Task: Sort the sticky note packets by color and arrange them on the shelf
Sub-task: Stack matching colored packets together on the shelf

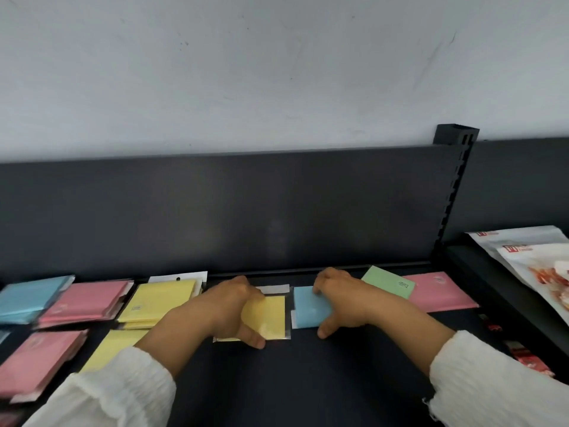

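Gripping yellow packet [272, 315], left hand [231, 306]; blue packet [308, 309], right hand [345, 298] — dark shelf [308, 383], white wall [246, 72]

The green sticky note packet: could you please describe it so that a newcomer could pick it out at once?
Follow the dark shelf to the slotted upright post at its back right. Left of the post's foot, near the back panel, the green packet lies tilted between the right hand, gripping a blue packet, and a pink packet. It is the only green one.
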The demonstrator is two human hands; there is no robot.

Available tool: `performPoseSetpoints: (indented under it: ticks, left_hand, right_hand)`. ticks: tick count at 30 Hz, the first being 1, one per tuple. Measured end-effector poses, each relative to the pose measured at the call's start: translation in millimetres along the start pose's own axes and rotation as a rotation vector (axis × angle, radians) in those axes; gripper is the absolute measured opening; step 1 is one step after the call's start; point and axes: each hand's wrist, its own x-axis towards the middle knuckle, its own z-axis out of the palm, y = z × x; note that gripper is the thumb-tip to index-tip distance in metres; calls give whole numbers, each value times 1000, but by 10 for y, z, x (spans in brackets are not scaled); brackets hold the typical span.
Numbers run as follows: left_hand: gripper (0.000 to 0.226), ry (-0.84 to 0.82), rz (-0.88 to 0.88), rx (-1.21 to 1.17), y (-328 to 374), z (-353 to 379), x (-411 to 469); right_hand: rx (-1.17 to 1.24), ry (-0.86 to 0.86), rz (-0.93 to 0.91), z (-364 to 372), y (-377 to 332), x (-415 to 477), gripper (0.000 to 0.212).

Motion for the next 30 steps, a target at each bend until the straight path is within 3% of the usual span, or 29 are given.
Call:
performPoseSetpoints:
  ticks: [3, 9, 11, 15, 20, 25, 30]
  left_hand:
    - [91, 10, 29, -85, -43, 21, -47]
    - [91, 55, 59, 105, -35, -26, -112]
    - [95, 111, 59, 189, -8, -58, -134]
    - [98, 312, 65, 288, 26, -199, -160]
    - [89, 497, 71, 279, -5, -432, -225]
    - [92, 571, 14, 279, -86, -605, -348]
    - [90, 526, -15, 218, -236, -699, -531]
  right_hand:
    - [62, 4, 26, -4, 3, 17, 85]
    - [48, 47, 43, 6, 47, 18, 110]
    - [89, 85, 57, 27, 58, -5, 109]
    - [211, 284, 23, 15, 57, -34, 88]
    - [410, 438, -8, -38, 75, -38, 96]
    - [435, 479, -82, -74, -14, -21, 101]
    - [384, 499, -160, -140, -199, -4, 101]
